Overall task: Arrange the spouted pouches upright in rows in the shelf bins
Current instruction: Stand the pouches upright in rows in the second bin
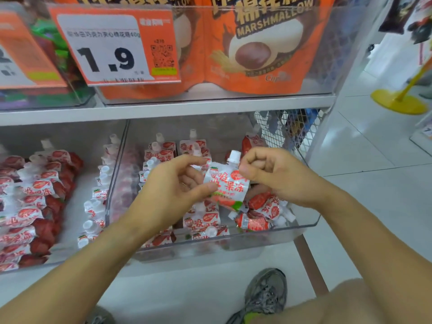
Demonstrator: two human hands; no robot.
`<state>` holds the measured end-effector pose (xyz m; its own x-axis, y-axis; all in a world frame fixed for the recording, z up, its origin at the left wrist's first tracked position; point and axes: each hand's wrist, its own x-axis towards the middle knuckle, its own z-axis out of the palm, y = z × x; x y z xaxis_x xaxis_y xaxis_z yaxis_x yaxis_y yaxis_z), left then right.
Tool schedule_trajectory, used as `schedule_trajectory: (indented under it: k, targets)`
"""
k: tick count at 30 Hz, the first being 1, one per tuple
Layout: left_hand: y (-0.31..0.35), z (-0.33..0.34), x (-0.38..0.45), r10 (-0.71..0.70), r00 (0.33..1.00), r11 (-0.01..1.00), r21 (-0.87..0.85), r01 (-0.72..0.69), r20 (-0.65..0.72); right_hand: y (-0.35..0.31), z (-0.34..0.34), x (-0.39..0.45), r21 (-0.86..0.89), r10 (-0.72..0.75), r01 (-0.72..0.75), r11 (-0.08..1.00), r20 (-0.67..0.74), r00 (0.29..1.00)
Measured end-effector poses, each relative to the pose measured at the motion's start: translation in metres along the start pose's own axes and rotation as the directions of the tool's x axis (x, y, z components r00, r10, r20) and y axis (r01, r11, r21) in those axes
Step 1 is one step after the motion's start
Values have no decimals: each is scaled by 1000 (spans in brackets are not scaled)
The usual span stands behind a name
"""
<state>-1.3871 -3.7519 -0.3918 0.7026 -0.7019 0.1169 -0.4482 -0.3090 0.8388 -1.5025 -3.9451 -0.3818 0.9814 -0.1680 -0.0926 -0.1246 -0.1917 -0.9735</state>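
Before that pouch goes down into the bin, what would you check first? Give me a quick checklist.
1. Pouch held: ok, left hand pinches its edge, right hand grips near the cap.
2. Pouch upright, spout up: ok.
3. Cap on: ok.
4. Rows at left of the right bin upright: ok.
5. Loose pouches lying flat at right: not ok.
6. Free slot in a row: cannot tell.

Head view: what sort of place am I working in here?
Most likely a shop aisle: an orange price tag reading 1.9 hangs on a bin of marshmallow bags, and clear shelf bins below hold many identical spouted pouches.
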Motion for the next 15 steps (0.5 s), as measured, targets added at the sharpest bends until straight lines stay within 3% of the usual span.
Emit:
schedule_trajectory:
  k: [3, 5, 7, 9, 11, 15]
  targets:
    - [-3, -1, 0, 96, 995, 988, 115, -100, 39, -1, -11, -3, -253, -53, 47, 966, -14, 999]
    - [-2, 0, -3, 141, 989, 975, 167, -148, 53, -3, -20, -7, -492, -31, -8, 871, -70, 997]
    - [-3, 1, -9, 125, 990, 984, 122, -131, 59, -4, -22, -14, -718, 159, -138, 682, -39, 986]
    - [-4, 2, -14, 102, 994, 991, 83, -106, 43, 5, -13, -17, -879, 380, -161, 449, 25, 925]
    - [-3, 3, -16, 100, 995, 992, 82, -100, 10, 15, -1, -13, -937, 428, -90, 338, 67, 901]
    - [-3, -3, -13, 76, 992, 997, -5, -77, -97, 11, -4, -7, -936, 384, -9, 352, 135, 914]
